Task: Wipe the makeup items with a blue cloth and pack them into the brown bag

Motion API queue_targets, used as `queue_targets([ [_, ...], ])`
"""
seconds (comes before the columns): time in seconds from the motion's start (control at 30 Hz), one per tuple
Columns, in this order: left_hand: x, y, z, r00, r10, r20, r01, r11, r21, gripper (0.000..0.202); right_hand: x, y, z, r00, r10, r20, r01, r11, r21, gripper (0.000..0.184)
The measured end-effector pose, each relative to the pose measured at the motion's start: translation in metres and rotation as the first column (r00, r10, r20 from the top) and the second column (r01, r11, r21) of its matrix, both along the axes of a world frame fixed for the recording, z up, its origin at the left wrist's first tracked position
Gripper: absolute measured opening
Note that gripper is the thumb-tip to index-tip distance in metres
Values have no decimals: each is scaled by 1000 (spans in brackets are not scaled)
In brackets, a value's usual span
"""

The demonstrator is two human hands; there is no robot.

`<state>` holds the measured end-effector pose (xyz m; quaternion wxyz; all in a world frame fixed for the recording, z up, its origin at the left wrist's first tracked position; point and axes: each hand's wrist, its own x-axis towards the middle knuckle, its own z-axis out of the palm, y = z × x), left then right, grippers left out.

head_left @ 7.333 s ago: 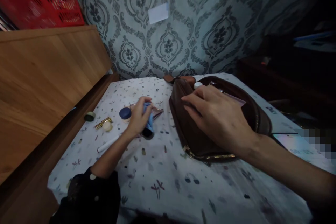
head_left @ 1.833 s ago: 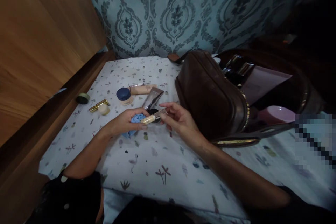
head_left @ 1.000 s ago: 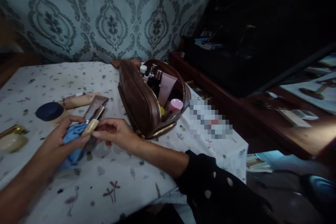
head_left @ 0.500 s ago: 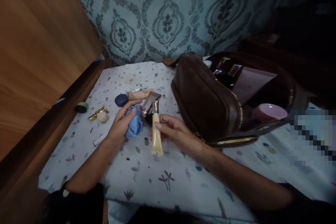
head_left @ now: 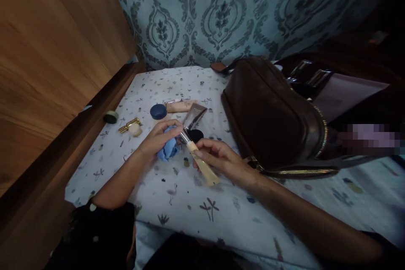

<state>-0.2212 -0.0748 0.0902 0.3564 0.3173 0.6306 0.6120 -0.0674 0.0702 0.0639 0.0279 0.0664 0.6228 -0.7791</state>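
Observation:
In my right hand (head_left: 218, 156) is a pale yellow cosmetic tube (head_left: 204, 164) with a shiny silver cap, gripped round its upper body. The tube tilts, cap up and to the left. My left hand (head_left: 161, 137) holds a crumpled blue cloth (head_left: 168, 147), and its thumb and fingers meet the tube's cap end. Just behind the hands lie a grey-brown tube (head_left: 195, 114) and a round black item (head_left: 196, 136). Beyond them are a beige tube (head_left: 182, 106) and a dark blue-lidded jar (head_left: 158, 112).
An open brown leather bag (head_left: 265, 114) with bottles and a pink tube (head_left: 344, 93) stands on the right. At left are a gold lipstick-like tube (head_left: 129, 125), a small cream-coloured item (head_left: 135, 130) and a green round lid (head_left: 110, 117). A wooden panel (head_left: 63, 29) borders the patterned tablecloth (head_left: 177, 215).
The yellow tube has gone from nearly upright to slanted, its cap now at my left hand's fingers. My left hand with the cloth has closed in on it. The camera view has shifted.

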Motion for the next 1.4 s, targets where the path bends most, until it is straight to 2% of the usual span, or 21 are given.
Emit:
queue_targets([
  [0.1, -2, -5, 7, 997, -73, -19, 73, 997, 5, 41, 1, 1, 1, 1000, -16, -14, 17, 1000, 15, 30],
  [0.27, -1, -2, 0, 995, 19, -98, -19, 1000, 5, 38, 0, 0, -1, 999, -11, -31, 12, 1000, 10, 30],
  [0.33, -2, -2, -3, 994, 16, -110, -17, 1000, -12, 37, 0, 1, -3, 1000, 4, -21, -4, 1000, 3, 32],
  [0.5, -3, -8, 1, 994, -96, -54, 98, 995, 35, 37, 1, 3, -2, 997, 80, 3, -79, 986, -148, 39],
  [0.63, -1, -5, -1, 996, -46, -74, 51, 996, 70, 44, 0, 1, -4, 996, 84, 28, -77, 980, -183, 39],
  [0.8, 0, -1, -7, 998, 51, -48, -49, 998, 47, 42, -3, -3, -6, 1000, -6, 17, 8, 993, -118, 47],
  [0.93, 0, -2, -8, 998, 38, -53, -34, 997, 62, 41, -3, -3, -5, 998, -66, 1, 66, 998, -11, 45],
  [1.1, 1, -5, -5, 996, 14, -90, -6, 996, 89, 36, -3, -1, -3, 993, -96, -69, 96, 995, -8, 38],
  [1.23, 2, -5, -4, 996, 2, -86, 4, 998, 67, 40, -3, -1, -4, 995, -75, -72, 74, 997, -15, 38],
  [1.3, 4, -2, -6, 994, 46, -96, -40, 997, 65, 42, -3, -1, -5, 994, -79, -70, 77, 997, -26, 38],
  [1.4, 14, 5, -10, 963, 262, -69, -251, 958, 138, 49, -3, -4, -6, 992, -107, -63, 103, 993, -61, 41],
])
